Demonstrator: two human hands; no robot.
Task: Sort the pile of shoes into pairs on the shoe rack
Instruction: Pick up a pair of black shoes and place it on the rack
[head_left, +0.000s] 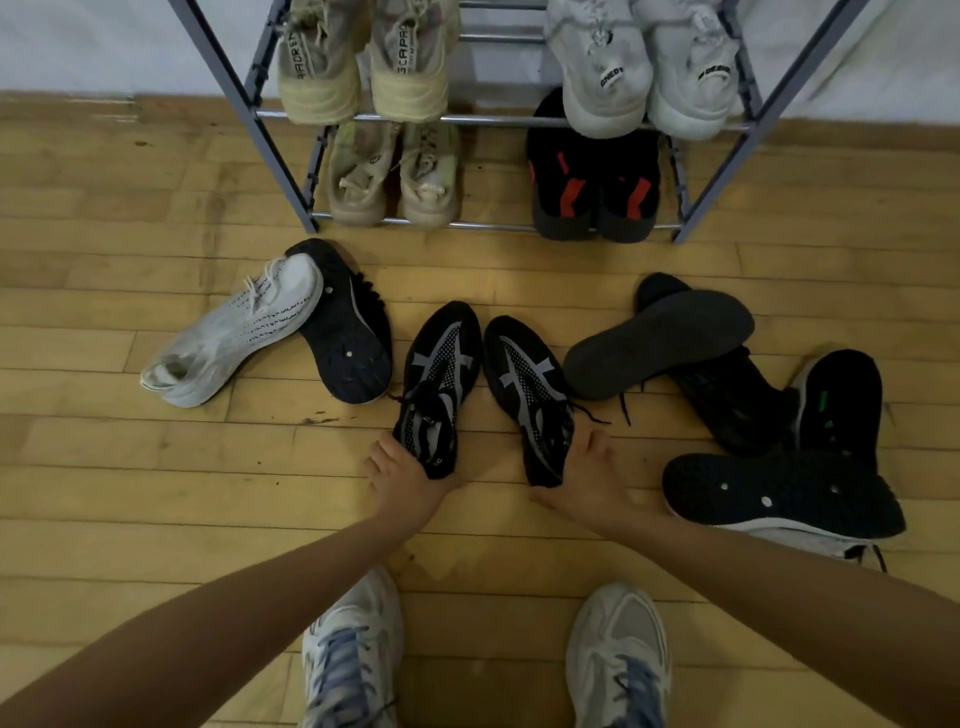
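Note:
Two matching black shoes with grey stripes lie side by side on the wooden floor, toes toward the rack. My left hand (402, 480) grips the heel of the left black-and-grey shoe (441, 371). My right hand (584, 480) grips the heel of the right black-and-grey shoe (530, 382). The grey metal shoe rack (467, 120) stands ahead with a yellowish pair (363, 62) and a white pair (644, 67) on the upper bar, and a beige pair (395, 174) and a black-and-red pair (592, 187) below.
To the left lie a white knit shoe (234, 332) and an overturned black shoe (345, 325). On the right, several black shoes are piled: one sole-up (660, 343), one with green marks (839, 400), one overturned (779, 493). My own feet in white sneakers (353, 654) stand below.

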